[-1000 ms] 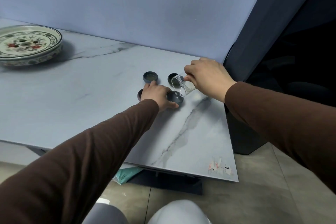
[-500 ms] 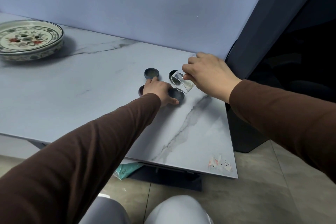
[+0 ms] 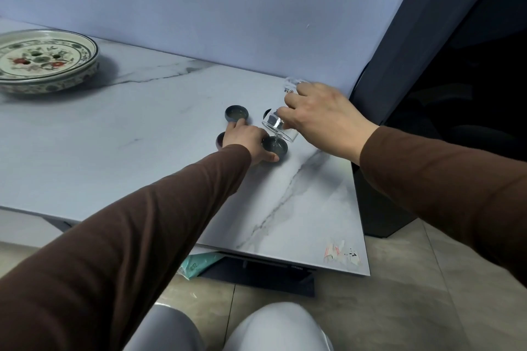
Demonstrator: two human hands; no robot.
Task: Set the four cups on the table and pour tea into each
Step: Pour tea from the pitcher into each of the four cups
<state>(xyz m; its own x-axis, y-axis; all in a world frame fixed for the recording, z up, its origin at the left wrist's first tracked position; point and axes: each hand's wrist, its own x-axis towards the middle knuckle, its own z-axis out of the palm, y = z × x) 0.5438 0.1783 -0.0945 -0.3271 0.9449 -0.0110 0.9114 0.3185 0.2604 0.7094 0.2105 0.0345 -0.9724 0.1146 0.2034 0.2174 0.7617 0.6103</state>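
patterned plate (image 3: pixel 42 61) far left on marble surface (image 3: pixel 114 151) | four dark cups clustered mid-surface: far-left cup (image 3: pixel 236 113), near-left cup (image 3: pixel 220 140) half hidden | left hand (image 3: pixel 246 142) grip curled round near-right cup (image 3: pixel 275 147) | right hand (image 3: pixel 319 117) grip pinching tilted glass pitcher (image 3: pixel 278 128), lip over that cup | far-right cup (image 3: pixel 267 114) mostly hidden behind pitcher

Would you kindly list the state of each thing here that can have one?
Glass pitcher: tilted, spout over the near right cup.
Near right cup: upright, liquid inside.
Far left cup: upright, liquid inside.
Near left cup: mostly hidden.
Far right cup: mostly hidden.
Left hand: steadies the near right cup.
Right hand: grips the pitcher.
Patterned plate: empty.
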